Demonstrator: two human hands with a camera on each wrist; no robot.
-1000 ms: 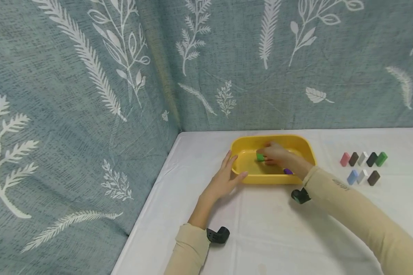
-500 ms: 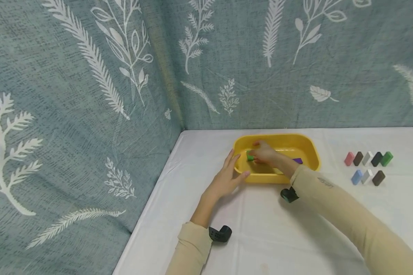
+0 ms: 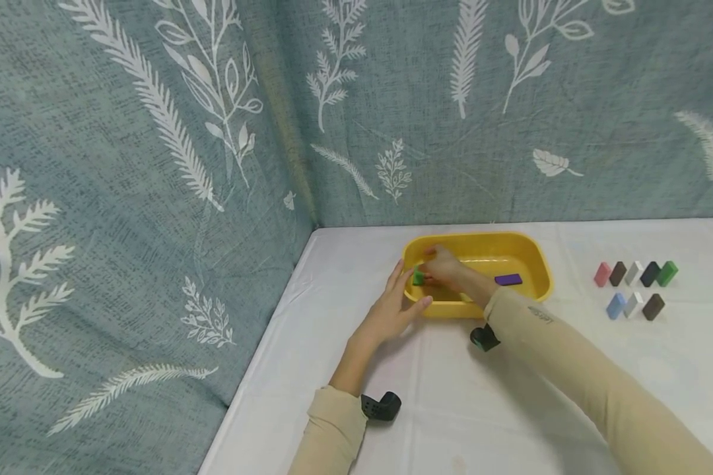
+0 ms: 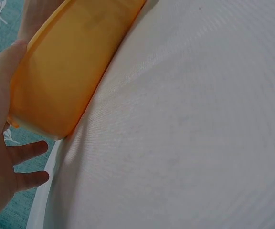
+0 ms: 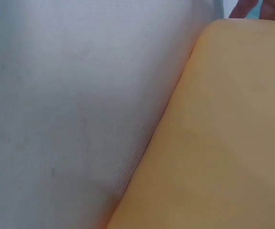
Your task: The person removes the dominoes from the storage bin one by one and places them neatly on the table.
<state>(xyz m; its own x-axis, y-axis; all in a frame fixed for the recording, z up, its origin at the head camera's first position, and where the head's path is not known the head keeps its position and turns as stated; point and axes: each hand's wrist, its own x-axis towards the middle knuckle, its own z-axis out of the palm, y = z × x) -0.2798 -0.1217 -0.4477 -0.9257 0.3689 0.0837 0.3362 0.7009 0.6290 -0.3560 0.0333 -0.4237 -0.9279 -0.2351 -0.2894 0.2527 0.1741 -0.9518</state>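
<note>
My right hand point(image 3: 443, 269) reaches into a yellow plastic tub point(image 3: 487, 308) and pinches a small green block point(image 3: 418, 276) at its left end. Flat on the tub floor, right of that hand, lies a purple block point(image 3: 508, 280). My left hand point(image 3: 388, 313) rests against the tub's left front corner, fingers spread and fairly straight. The left wrist view has the left hand point(image 4: 1, 143) alongside the tub's outer wall point(image 4: 66, 76). Only the tub wall point(image 5: 223, 124) and some fingertips point(image 5: 269, 11) show in the right wrist view; the block is hidden there.
Right of the tub, small blocks stand in two rows on the white tablecloth point(image 3: 440, 389): a pink one point(image 3: 603, 274), a green one point(image 3: 667, 273), a blue one point(image 3: 616, 306) and several others. A leaf-patterned curtain point(image 3: 487, 165) hangs behind and at the left.
My right hand has slid the green block leftward inside the tub, from near its middle to its left end. The purple block has come into fuller view. The left hand stays at the corner.
</note>
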